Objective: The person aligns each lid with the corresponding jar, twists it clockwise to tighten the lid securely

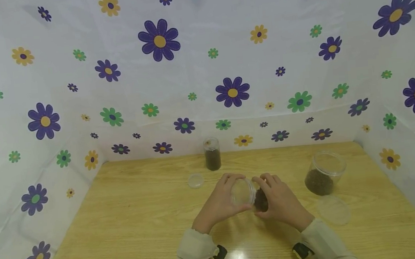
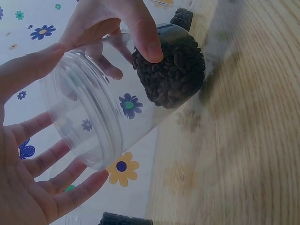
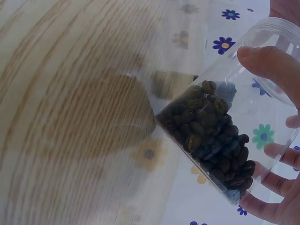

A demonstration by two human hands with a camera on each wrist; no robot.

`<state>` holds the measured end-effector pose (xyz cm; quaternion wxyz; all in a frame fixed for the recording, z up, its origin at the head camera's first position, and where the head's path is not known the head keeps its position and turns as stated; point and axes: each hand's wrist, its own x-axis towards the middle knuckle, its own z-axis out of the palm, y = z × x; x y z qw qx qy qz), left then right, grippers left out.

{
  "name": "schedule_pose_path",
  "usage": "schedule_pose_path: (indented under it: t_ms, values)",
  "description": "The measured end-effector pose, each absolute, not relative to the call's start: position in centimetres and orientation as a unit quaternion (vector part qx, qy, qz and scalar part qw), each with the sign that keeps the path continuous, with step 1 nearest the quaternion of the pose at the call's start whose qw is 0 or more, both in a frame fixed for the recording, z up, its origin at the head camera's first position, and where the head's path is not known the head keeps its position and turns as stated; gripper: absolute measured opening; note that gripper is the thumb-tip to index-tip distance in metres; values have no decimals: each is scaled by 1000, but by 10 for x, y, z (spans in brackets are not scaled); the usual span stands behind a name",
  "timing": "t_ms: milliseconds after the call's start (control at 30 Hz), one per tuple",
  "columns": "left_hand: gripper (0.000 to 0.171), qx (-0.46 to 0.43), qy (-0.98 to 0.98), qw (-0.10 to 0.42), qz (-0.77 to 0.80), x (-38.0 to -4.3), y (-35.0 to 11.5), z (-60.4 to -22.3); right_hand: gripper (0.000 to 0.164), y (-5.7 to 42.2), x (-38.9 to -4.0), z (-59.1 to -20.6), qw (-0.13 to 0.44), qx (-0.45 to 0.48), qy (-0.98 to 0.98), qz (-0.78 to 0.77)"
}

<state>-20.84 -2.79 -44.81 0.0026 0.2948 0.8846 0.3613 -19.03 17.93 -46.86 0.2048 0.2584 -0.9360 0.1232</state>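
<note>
Grips the rimmed end of a clear jar [image 2: 133, 91] with the left hand [image 1: 219, 200], curling thumb and spaced fingers around it. Clasps its lower end with the right hand [image 1: 281, 199], pressing thumb and bent fingers onto opposite sides. Holds it tilted over the middle of the table [image 1: 133, 218], with dark beans [image 2: 178, 75] heaped near the base. Has 1 narrow jar [image 1: 213, 158] behind, near 1 small lid [image 1: 196, 181], and 1 wide jar [image 1: 319, 181] rightward, behind 1 larger lid [image 1: 334, 211].

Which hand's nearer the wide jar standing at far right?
Right. The right hand is left of the wide jar; the left hand is farther left, across the held jar.
</note>
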Motion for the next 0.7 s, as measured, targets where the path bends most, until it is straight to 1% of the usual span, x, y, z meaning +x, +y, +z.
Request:
schedule_pose_path:
  t_ms: [167, 333, 467, 567, 700]
  values:
    - [76, 295, 883, 6, 365, -209, -28, -450, 95, 179, -191, -469, 205, 253, -938, 121]
    - [91, 300, 873, 10, 386, -211, -30, -456, 96, 182, -191, -468, 189, 238, -942, 140]
    - [101, 292, 852, 30, 434, -214, -31, -464, 96, 185, -192, -469, 168, 219, -945, 177]
    - [102, 285, 837, 41, 466, -216, -31, -470, 95, 189, -193, -471, 154, 209, -942, 213]
    - [97, 277, 829, 42, 484, -217, -31, -477, 93, 195, -196, -474, 121, 203, -928, 288]
